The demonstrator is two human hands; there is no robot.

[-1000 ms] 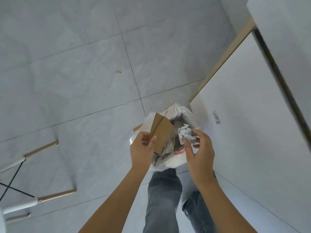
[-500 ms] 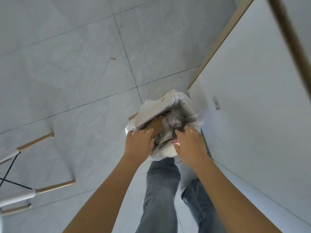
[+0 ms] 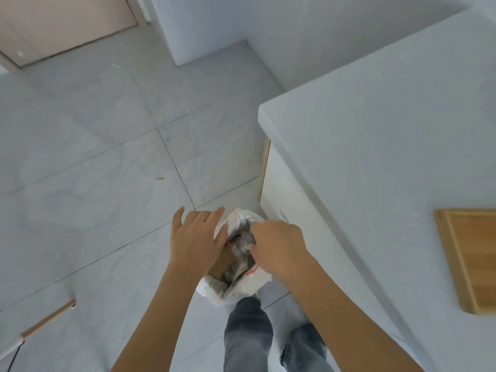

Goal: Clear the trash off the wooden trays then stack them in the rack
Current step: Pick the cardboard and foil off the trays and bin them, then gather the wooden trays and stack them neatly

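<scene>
At the bottom of the view, near six o'clock, stand the person's two legs in grey jeans (image 3: 248,336), and just in front of them a white plastic trash bag (image 3: 251,284) sits on the pale tiled floor (image 3: 107,162). Both hands are over its open mouth. The left hand (image 3: 197,237) is flat, palm down, with the fingers spread and holding nothing; it lies on a brown cardboard piece (image 3: 221,264) that stands out of the bag. The right hand (image 3: 277,247) reaches in from about three o'clock of the bag; its fingertips are hidden among crumpled grey paper (image 3: 243,244), so I cannot tell if they pinch something or are only pressing. I judge the trash is now being pushed down, so this clearing step is almost done. The next thing of the task, a light wooden rectangular tray with a raised rim (image 3: 472,260), lies on the white counter top (image 3: 375,146) at about three o'clock from the hands, well apart from them and higher. The right hand is the nearer one. Its long axis seems to run from near to far, and the part that shows looks bare; the rest is cut by the picture edge. The rack is not in view. Farther, at eleven o'clock, is a beige door (image 3: 67,20).
</scene>
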